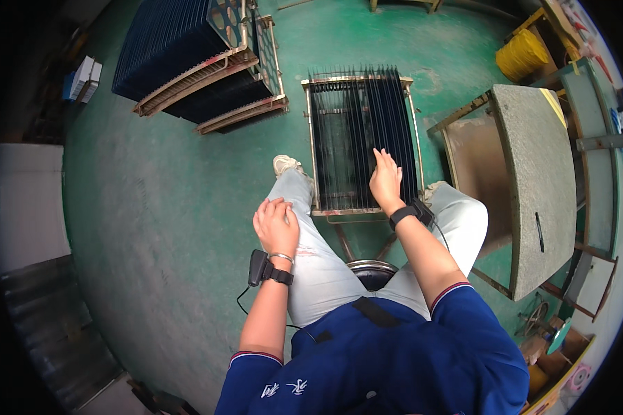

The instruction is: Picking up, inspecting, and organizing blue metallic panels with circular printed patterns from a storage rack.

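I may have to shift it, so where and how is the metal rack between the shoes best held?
Probably by its left rail and right rail, coming from both outer sides: they run exposed along the edges of the rack, while dark panels stand close together inside.

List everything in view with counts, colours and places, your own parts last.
front rack: one, brassy, between the feet
dark panels: too dense to count, blue-black, upright in that rack
rear racks: apparently two, brassy, upper left, holding similar panels
boxes: uncertain count, white and blue, far left
table: one, grey top, right
pen: one, black, on the table
roll: one, yellow, upper right
stool: one, black and silver, beneath the person
floor: one, green, throughout
hands: two, bare; left hand on left leg, right hand over front rack's near end
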The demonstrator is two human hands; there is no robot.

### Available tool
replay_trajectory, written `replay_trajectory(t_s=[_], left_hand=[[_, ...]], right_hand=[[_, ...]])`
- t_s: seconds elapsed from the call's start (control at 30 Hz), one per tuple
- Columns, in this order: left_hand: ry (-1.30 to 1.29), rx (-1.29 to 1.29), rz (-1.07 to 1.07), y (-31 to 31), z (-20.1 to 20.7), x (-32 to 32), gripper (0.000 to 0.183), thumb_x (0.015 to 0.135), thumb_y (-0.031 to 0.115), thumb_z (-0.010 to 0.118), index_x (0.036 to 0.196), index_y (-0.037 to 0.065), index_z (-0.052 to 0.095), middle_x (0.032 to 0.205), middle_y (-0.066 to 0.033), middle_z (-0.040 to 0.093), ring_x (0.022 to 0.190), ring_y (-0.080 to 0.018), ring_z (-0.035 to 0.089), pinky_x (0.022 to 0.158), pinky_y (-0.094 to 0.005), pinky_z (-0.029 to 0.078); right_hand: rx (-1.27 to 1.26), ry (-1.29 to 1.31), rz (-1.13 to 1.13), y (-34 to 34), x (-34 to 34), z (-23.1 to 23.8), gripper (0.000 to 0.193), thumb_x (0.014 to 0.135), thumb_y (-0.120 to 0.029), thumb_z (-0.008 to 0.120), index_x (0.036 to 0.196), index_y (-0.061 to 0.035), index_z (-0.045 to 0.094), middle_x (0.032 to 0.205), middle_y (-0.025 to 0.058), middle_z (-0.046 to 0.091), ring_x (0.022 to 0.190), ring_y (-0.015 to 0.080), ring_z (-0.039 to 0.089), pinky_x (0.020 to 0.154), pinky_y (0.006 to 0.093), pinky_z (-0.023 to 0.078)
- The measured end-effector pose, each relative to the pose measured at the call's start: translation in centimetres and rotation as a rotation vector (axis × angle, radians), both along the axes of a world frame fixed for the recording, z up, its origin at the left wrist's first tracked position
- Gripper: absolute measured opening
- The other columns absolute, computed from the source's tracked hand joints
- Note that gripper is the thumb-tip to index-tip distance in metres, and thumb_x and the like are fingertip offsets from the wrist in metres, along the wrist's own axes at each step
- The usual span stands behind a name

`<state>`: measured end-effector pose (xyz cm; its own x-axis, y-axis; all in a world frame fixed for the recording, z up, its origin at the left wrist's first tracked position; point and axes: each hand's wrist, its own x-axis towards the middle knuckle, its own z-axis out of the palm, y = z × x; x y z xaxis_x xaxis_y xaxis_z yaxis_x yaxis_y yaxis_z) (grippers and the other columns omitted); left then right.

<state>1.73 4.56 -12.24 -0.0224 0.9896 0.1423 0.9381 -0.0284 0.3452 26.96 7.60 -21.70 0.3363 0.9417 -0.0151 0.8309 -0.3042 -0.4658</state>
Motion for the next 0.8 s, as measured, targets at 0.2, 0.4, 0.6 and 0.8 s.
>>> replay_trajectory(t_s=[0.2,0.4,0.6,0.8], left_hand=[[-0.019,-0.014,0.014,0.2,-0.1,-0.6,0.011,0.080,0.015,0.056,0.084,0.014,0.066,0.104,0.0000,0.063,0.116,-0.0261,0.049,0.101,-0.0438,0.031],[-0.025,-0.019,0.026,0.1,-0.3,-1.0,0.011,0.080,0.017,0.057,0.084,0.014,0.066,0.104,0.0009,0.063,0.116,-0.0255,0.049,0.101,-0.0466,0.030],[-0.033,0.006,0.022,0.2,-0.7,-1.1,0.011,0.079,0.018,0.057,0.084,0.014,0.066,0.103,0.0009,0.063,0.113,-0.0253,0.050,0.100,-0.0462,0.031],[-0.027,0.037,0.017,0.1,-1.0,-1.5,0.010,0.079,0.017,0.057,0.083,0.014,0.065,0.100,0.0005,0.063,0.111,-0.0254,0.051,0.098,-0.0456,0.033]], right_hand=[[-0.077,-0.104,0.118,-0.5,-0.5,-1.2,0.051,0.081,-0.014,0.059,0.130,-0.0062,0.047,0.151,0.0108,0.020,0.139,0.0298,0.017,0.107,0.0594,0.016],[-0.128,-0.193,0.111,-0.9,-0.7,-1.5,0.036,0.078,-0.021,0.066,0.112,-0.0075,0.064,0.154,0.0055,0.011,0.140,0.0291,0.014,0.109,0.0561,0.016],[-0.107,-0.122,0.069,-0.8,-0.6,-1.6,0.022,0.079,-0.018,0.063,0.095,-0.0042,0.070,0.153,0.0095,0.014,0.140,0.0306,0.015,0.109,0.0567,0.015],[0.100,0.146,0.106,-0.4,0.5,6.3,0.025,0.086,-0.013,0.054,0.100,0.0057,0.063,0.113,0.0248,0.059,0.095,0.0375,0.061,0.086,0.0432,0.048]])
